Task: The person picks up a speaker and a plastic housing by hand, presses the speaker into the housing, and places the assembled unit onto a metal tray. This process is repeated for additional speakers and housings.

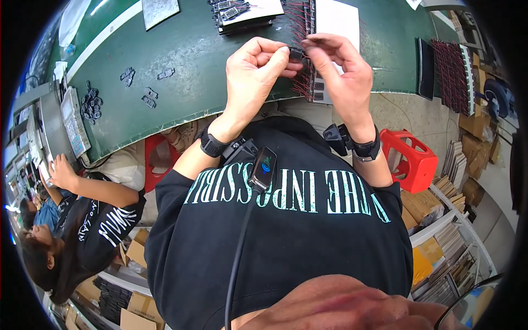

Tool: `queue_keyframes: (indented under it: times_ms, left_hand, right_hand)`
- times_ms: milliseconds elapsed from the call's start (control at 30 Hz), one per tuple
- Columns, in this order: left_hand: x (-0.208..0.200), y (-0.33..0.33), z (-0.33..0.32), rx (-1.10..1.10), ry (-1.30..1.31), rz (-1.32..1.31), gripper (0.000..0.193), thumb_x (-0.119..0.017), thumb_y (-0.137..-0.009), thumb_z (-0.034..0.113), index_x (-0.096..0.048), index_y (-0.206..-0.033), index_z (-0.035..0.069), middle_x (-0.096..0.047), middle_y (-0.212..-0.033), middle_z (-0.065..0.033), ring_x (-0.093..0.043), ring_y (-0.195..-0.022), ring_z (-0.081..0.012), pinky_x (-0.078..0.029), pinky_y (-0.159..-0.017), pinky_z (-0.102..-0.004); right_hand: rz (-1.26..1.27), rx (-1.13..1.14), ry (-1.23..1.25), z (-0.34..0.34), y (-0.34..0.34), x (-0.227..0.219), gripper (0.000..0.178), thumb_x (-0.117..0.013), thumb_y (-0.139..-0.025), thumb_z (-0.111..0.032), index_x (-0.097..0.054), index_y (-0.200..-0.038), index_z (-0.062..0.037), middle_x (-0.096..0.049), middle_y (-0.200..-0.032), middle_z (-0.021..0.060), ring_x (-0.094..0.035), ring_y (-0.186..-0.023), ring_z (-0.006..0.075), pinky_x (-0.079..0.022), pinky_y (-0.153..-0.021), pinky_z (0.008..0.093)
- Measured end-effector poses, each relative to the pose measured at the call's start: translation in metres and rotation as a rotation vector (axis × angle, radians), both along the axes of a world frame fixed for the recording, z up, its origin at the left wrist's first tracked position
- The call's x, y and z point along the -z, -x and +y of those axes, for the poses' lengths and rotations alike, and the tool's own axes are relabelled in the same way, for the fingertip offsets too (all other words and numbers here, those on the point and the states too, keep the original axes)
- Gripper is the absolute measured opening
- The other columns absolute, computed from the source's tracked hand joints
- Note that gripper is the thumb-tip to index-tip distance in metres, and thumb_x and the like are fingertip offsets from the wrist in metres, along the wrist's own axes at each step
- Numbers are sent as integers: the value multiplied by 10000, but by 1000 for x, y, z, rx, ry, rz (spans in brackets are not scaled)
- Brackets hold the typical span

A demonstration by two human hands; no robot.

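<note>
Above the green table (192,47), inside its near edge, my left hand (251,74) pinches the small black part (296,53), its right end just beside my right hand (347,71), whose fingertips' grip I can't tell.

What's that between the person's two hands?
A small black part, shown in the head view: the left hand pinches it, and the right hand is at its other side.
</note>
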State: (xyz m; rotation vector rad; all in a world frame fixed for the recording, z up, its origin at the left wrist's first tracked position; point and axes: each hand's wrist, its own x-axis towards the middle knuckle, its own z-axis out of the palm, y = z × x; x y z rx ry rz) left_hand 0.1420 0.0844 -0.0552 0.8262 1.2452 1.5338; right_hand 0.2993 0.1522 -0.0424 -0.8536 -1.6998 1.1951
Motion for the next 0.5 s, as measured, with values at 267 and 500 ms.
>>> queue_keyframes:
  times_ms: [267,500]
  left_hand:
    - [-2,4,6,17,19,-51,132,-619,-987,72,-589,-1033,-47,-721,-909,-156,-741,-840,-217,-618,-739,-296]
    - [-1,5,8,27,27,-27,150,-625,-986,90,-586,-1036,-47,-719,-898,-152,-743,-837,-222,-621,-737,-297]
  right_hand:
    - [-146,42,-221,-2,-11,-2,171,-730,-880,-38,-710,-1048,-15,-708,-932,64,-661,-808,113,-522,-760,257]
    - [-271,45,-408,-5,-9,1,201,-756,-858,-53,-706,-1050,-18,-701,-896,53,-645,-753,102,-510,-702,258]
